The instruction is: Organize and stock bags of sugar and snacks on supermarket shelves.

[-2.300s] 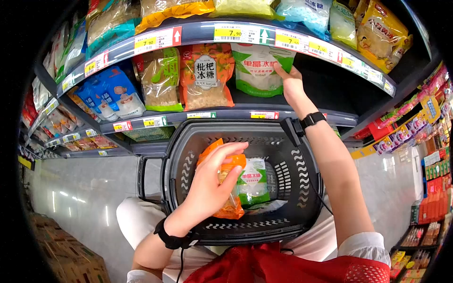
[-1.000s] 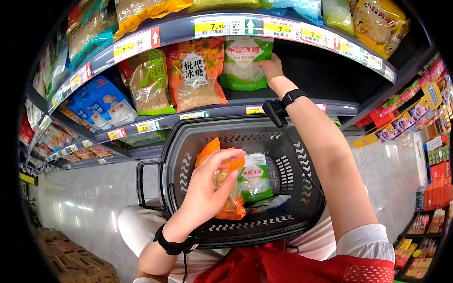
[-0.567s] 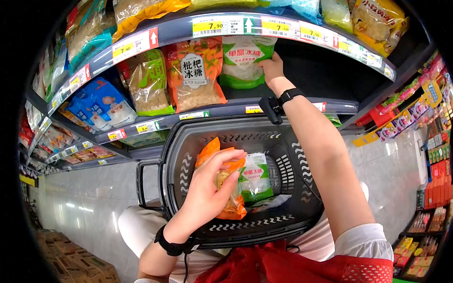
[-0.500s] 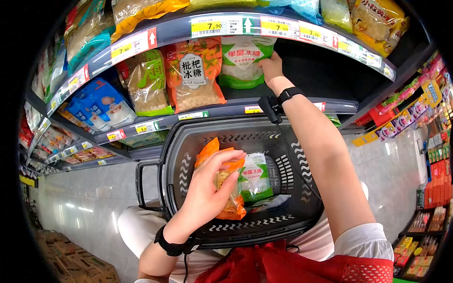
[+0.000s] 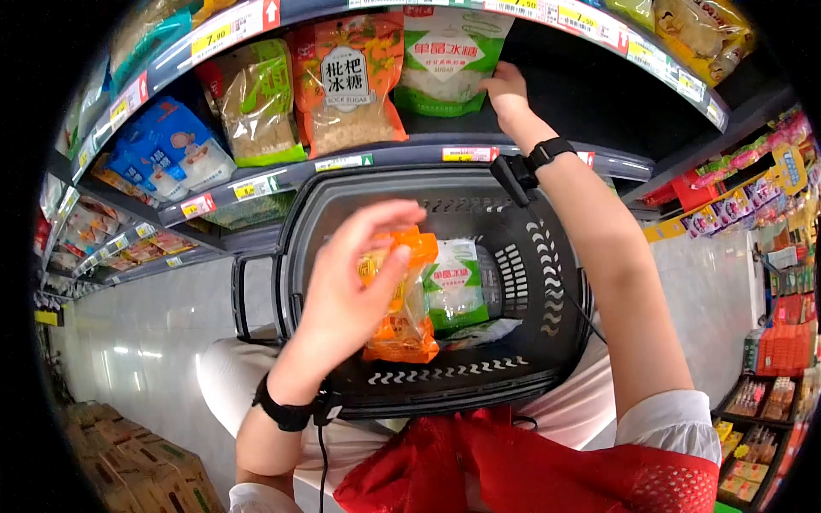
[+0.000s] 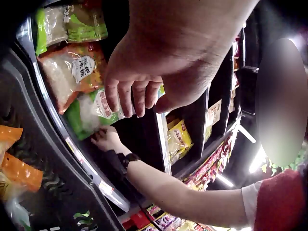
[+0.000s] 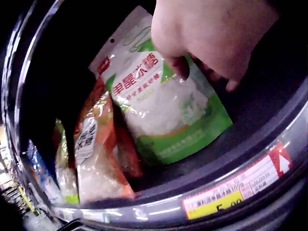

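My right hand [image 5: 510, 96] is at the right edge of a green-and-white bag of rock sugar [image 5: 449, 64] standing on the shelf. In the right wrist view its thumb overlaps the bag's front [image 7: 159, 106], and the other fingertips show beyond the bag's edge, not wrapped round it. My left hand [image 5: 346, 286] hovers over the black shopping basket [image 5: 547, 359], fingers loosely bent and holding nothing. Beneath it in the basket lie an orange bag [image 5: 402, 329] and another green-and-white bag of rock sugar [image 5: 453, 286].
Left of the standing bag are an orange rock sugar bag [image 5: 349, 81], a green-edged bag [image 5: 256, 103] and blue packs [image 5: 167, 154]. The upper shelf edge [image 5: 637, 47] overhangs the right hand. The basket sits on the person's lap, against the lower shelf edge [image 5: 564, 158].
The right hand has shifted slightly right relative to the standing bag, its fingers loosening from the edge. The left hand has risen a little over the basket. The head view has tilted down.
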The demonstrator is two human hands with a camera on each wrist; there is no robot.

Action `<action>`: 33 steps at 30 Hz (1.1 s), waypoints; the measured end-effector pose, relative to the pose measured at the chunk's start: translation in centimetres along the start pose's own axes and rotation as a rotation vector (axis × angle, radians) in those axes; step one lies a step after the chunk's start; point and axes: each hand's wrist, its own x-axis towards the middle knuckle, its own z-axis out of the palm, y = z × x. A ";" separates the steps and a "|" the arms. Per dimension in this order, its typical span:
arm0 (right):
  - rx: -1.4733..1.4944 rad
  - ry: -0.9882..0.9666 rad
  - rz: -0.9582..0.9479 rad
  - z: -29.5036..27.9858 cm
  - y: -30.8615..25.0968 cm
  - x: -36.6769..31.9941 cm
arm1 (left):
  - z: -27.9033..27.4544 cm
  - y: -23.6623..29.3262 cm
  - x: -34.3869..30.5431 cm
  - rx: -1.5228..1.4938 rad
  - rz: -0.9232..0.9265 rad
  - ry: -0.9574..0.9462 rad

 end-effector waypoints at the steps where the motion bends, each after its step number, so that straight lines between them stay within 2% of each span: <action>1: -0.031 0.133 -0.156 -0.1 0.6 -0.6 | -0.3 0.1 0.1 -0.037 -0.008 0.023; 2: -0.062 0.265 -0.314 0.0 -0.1 -2.1 | -0.5 0.1 0.3 -0.073 -0.013 0.047; 3: -0.208 0.270 -0.324 -0.2 -2.5 -4.6 | -0.7 0.0 0.3 -0.102 -0.004 0.113; 4: -0.393 0.285 -0.510 -0.3 -2.4 -6.4 | -0.9 0.0 0.4 -0.129 -0.009 0.129; 5: -0.332 0.123 -0.491 -0.3 -3.1 -9.1 | -1.0 0.1 0.4 -0.186 -0.033 0.127; 7: -0.527 -0.376 -0.515 -1.2 -3.7 -15.1 | -1.1 0.2 0.3 -0.243 -0.063 0.122; 8: -0.694 -0.811 -0.688 -2.2 -3.6 -16.5 | -1.0 0.2 0.3 -0.256 -0.087 0.122; 9: -0.881 -1.204 -1.001 -2.7 -3.2 -17.4 | -0.8 0.1 0.3 -0.270 -0.112 0.121; 10: -0.952 -1.382 -0.989 -3.4 -0.9 -18.8 | -0.6 -0.1 0.3 -0.272 -0.119 0.120; 11: -1.067 -1.437 -0.827 -4.0 1.5 -19.9 | -0.5 -0.3 0.3 -0.292 -0.153 0.124; 13: -1.296 -1.370 0.056 -4.3 5.1 -20.6 | -0.1 -1.0 0.3 -0.298 -0.201 0.118; 14: -1.316 -1.370 0.199 -5.0 9.0 -20.4 | 0.1 -1.2 0.4 -0.298 -0.206 0.116; 16: -1.241 -1.202 0.554 -6.0 16.0 -20.5 | 0.4 -1.5 0.6 -0.313 -0.273 0.100; 18: -1.128 -0.754 0.831 -6.0 16.5 -23.0 | 0.3 -1.7 0.8 -0.339 -0.296 0.088; 20: -1.065 -0.806 0.900 -5.1 17.4 -26.1 | 0.0 -1.9 0.8 -0.370 -0.333 0.073; 22: -0.982 -0.568 0.995 -4.6 20.4 -29.0 | -0.3 -2.0 1.1 -0.433 -0.364 0.081; 23: -0.986 -0.571 0.999 -4.4 19.9 -29.1 | -0.3 -2.1 1.1 -0.463 -0.359 0.086; 25: -0.579 -0.433 1.186 -4.1 18.7 -29.5 | -0.2 -2.2 1.2 -0.493 -0.383 0.082; 26: -0.580 -0.432 1.191 -3.8 17.8 -29.3 | -0.1 -2.1 1.1 -0.519 -0.400 0.080; 28: -0.377 -0.431 1.293 -3.2 15.9 -27.8 | 0.1 -2.0 1.0 -0.531 -0.394 0.064; 30: -0.537 -0.564 1.189 -2.7 13.7 -25.4 | 0.2 -2.4 1.0 -0.544 -0.391 0.056; 32: -0.777 -0.807 1.000 -2.9 10.7 -22.8 | 0.1 -2.8 0.9 -0.551 -0.394 0.049; 33: -0.866 -0.809 0.905 -2.8 9.1 -21.6 | 0.0 -2.9 0.9 -0.558 -0.367 0.053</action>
